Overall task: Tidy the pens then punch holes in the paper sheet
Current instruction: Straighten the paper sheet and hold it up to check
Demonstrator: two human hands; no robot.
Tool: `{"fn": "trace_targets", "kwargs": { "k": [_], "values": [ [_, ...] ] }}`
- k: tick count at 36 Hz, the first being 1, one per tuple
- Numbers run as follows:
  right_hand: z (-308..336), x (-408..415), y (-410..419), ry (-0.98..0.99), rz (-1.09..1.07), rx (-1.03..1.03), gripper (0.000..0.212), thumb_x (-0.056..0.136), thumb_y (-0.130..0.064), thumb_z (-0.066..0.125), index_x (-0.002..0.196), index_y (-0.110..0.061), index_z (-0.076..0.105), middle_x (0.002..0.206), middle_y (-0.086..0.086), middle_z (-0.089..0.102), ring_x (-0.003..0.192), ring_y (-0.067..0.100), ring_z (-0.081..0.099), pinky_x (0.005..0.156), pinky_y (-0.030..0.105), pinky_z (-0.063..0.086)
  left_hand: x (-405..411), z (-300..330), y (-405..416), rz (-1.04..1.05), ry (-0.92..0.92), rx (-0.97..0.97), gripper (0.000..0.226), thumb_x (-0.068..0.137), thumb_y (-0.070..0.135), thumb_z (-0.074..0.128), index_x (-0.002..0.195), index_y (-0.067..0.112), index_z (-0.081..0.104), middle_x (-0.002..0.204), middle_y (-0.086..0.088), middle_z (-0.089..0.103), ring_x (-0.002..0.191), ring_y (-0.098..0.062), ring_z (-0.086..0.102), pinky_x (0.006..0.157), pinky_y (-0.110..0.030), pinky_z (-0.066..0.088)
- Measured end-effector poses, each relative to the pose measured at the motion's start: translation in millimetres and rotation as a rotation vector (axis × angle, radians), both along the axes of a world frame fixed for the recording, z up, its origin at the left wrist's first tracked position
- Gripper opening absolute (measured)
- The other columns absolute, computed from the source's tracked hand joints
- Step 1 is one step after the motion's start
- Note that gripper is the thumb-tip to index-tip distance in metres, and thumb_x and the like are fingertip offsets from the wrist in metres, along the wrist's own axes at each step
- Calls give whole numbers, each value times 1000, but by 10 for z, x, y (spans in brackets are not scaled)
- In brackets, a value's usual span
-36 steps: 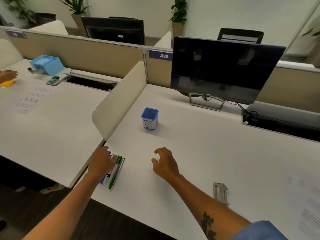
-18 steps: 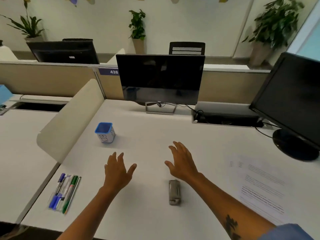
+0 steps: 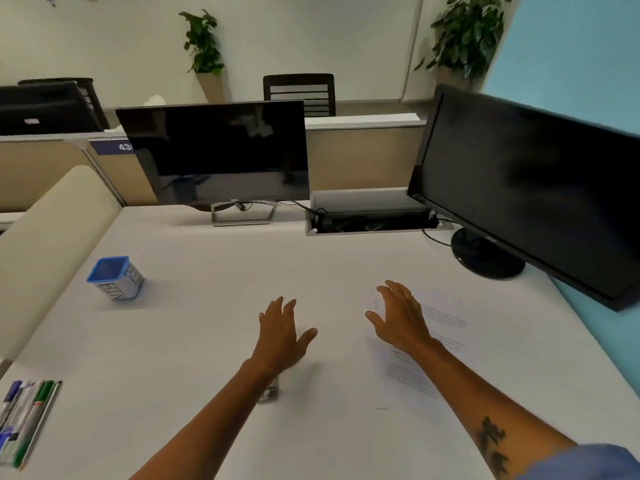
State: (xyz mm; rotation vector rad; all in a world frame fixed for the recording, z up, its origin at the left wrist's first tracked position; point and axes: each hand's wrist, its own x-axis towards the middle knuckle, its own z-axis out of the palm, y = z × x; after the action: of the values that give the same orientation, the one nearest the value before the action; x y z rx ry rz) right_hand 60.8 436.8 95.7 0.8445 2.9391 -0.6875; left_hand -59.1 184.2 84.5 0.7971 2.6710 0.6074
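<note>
both forearms reach forward over the white desk (image 3: 194, 341), palms down. the left hand (image 3: 282, 332) has its fingers spread and straight, thumb out to the side, holding nothing. the right hand (image 3: 401, 317) is likewise spread with slightly bent fingers, holding nothing, over the upper left part of the printed white paper sheet (image 3: 433, 344); whether it touches the sheet cannot be told. the sheet lies flat on the desk to the right of centre, partly covered by the right forearm, its edges faint against the desk. the small grey metal hole punch (image 3: 270, 393) lies under the left wrist, mostly hidden and blurred. the bundle of blue and green pens (image 3: 26, 420) lies at the near left corner of the desk, cut off by the frame edge. the blue-rimmed white square cup marked "bin" (image 3: 116, 278) stands at the left, well apart from both hands. two dark monitors stand at the back of the desk.
</note>
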Motion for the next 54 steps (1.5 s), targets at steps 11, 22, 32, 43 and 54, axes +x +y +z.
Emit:
{"fn": "trace_targets", "kwargs": {
  "k": [11,22,32,43,54],
  "values": [
    [-202,797,909,-118,-264,-19,75,96,-53,65,156,-19,38,168,7,31,155,29,26,123,53,32,480,-218,1039,-149,-126,-78,91,97,57,61,165,13,19,174,-11,15,162,-29,8,131,-51,16],
    [-470,1252,1286,-198,-357,-90,102,86,-64,72,162,-18,22,170,9,23,157,31,22,123,58,30,508,-322,1597,-202,-108,-161,104,89,62,70,164,13,18,173,-9,17,161,-30,13,131,-49,19],
    [-636,1233,1298,-200,-290,-52,119,79,-76,68,164,-20,7,173,6,13,160,29,11,127,61,15,480,-434,1752,-275,-95,-232,122,85,71,67,167,15,-4,176,-6,-4,163,-33,-2,130,-59,9],
    [-631,1113,1306,-184,-255,-40,119,81,-72,71,164,-18,5,173,6,13,160,29,13,127,62,16,504,-505,1737,-225,-56,-181,128,81,70,73,167,16,-5,175,-2,8,161,-33,10,130,-56,16],
    [-656,998,1290,-117,-203,-56,114,83,-66,73,164,-19,9,171,7,22,158,29,19,128,58,16,562,-504,1756,-151,-108,-7,125,83,52,81,167,21,-6,160,-2,40,146,-29,38,123,-46,35]
  ]
}}
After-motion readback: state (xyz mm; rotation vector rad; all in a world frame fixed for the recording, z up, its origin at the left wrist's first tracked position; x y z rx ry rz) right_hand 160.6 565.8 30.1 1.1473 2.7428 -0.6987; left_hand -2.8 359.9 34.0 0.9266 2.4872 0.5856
